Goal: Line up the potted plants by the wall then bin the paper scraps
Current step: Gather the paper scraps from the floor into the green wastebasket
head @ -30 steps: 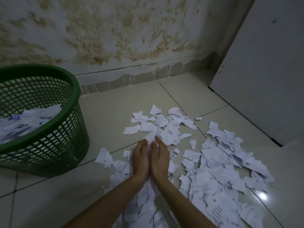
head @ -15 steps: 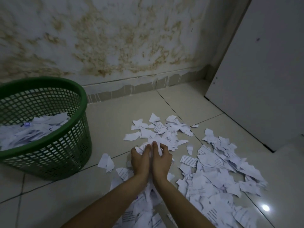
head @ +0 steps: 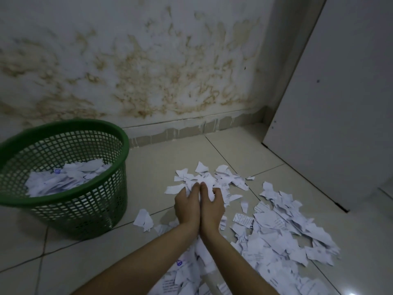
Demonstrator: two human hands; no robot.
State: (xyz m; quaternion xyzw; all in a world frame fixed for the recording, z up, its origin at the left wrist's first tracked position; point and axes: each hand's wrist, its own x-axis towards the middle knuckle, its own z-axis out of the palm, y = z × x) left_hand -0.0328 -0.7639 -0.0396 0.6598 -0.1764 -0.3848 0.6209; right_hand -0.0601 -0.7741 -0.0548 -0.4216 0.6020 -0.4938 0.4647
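Fingers now curled: left hand (head: 187,206) and right hand (head: 212,206), pressed together, grip paper scraps (head: 209,183) right of green basket (head: 119,145).

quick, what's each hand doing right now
Left hand: fingers curled, gripping torn white paper scraps.
Right hand: fingers curled, gripping the same scraps.
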